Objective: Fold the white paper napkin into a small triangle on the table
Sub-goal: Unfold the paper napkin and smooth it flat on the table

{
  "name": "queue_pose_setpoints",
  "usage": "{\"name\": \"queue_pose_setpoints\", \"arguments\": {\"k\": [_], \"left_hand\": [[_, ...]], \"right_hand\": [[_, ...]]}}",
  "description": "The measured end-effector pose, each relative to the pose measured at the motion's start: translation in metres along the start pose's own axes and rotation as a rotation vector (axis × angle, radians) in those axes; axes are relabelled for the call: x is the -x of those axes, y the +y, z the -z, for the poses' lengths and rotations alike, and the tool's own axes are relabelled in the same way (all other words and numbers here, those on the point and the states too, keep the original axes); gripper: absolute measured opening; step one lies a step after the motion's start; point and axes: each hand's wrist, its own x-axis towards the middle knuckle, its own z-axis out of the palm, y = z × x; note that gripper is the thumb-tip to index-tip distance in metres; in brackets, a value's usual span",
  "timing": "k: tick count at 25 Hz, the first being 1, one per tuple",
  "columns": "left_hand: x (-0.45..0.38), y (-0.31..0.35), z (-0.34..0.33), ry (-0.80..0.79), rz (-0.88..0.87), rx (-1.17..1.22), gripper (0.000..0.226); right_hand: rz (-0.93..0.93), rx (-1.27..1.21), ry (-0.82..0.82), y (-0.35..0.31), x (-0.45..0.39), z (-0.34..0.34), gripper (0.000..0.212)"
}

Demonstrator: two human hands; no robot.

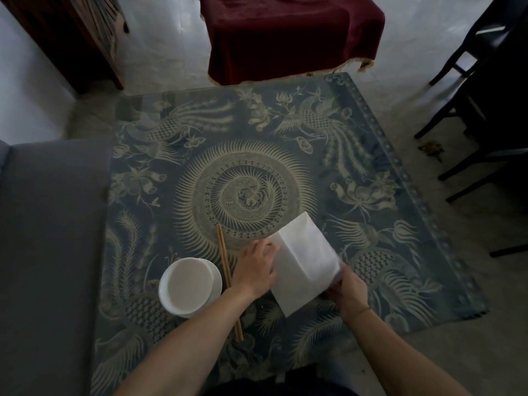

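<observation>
White paper napkin (304, 262) lying as creased rectangle, no triangle yet; left hand (254, 270) pressing flat, fingers spread; right hand (347, 290) pinching its near corner; diagonal folds remaining.

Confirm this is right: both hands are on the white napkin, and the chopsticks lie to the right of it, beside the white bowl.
Not quite. In the head view the chopsticks lie to the left of the white napkin, between it and the white bowl. The rest holds: the left hand and right hand are both on the napkin.

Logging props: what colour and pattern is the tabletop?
Dark blue tabletop with pale phoenix, flower and central sunburst motifs; head view.
</observation>
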Motion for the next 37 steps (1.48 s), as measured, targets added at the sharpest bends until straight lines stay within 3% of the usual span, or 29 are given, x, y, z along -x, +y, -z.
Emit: {"name": "queue_pose_setpoints", "arguments": {"k": [3,8,10,15,19,22,29,33,35,37], "left_hand": [[-0.004,0.004,-0.006,-0.005,-0.11,-0.053,0.05],[-0.015,0.013,-0.009,-0.014,-0.223,-0.142,0.055],[-0.018,0.019,-0.011,-0.058,-0.227,-0.194,0.058],[-0.024,0.028,-0.015,-0.1,-0.151,-0.259,0.058],[-0.023,0.029,-0.016,-0.102,-0.131,-0.253,0.06],[-0.023,0.029,-0.015,-0.114,-0.128,-0.266,0.061],[-0.024,0.025,-0.015,-0.131,-0.137,-0.269,0.061],[-0.026,0.023,-0.017,-0.138,-0.15,-0.263,0.062],[-0.025,0.023,-0.017,-0.137,-0.156,-0.255,0.062],[-0.024,0.023,-0.016,-0.118,-0.157,-0.241,0.061]], "right_hand": [[0.076,0.04,-0.006,-0.005,-0.006,0.007,0.044],[0.317,0.531,-0.062,-0.023,-0.015,0.012,0.051],[0.375,0.65,-0.099,-0.034,-0.019,0.012,0.046],[0.439,0.759,-0.337,-0.053,-0.036,0.023,0.009],[0.462,0.854,-0.454,-0.062,-0.043,0.025,0.013],[0.646,0.958,-0.416,-0.064,-0.043,0.023,0.012],[0.62,1.179,-0.449,-0.081,-0.045,0.025,0.027],[0.61,1.479,-0.246,-0.085,-0.038,0.033,0.028],[0.75,1.541,-0.076,-0.08,-0.031,0.032,0.019],[1.024,1.523,-0.045,-0.07,-0.023,0.021,0.023]]}}
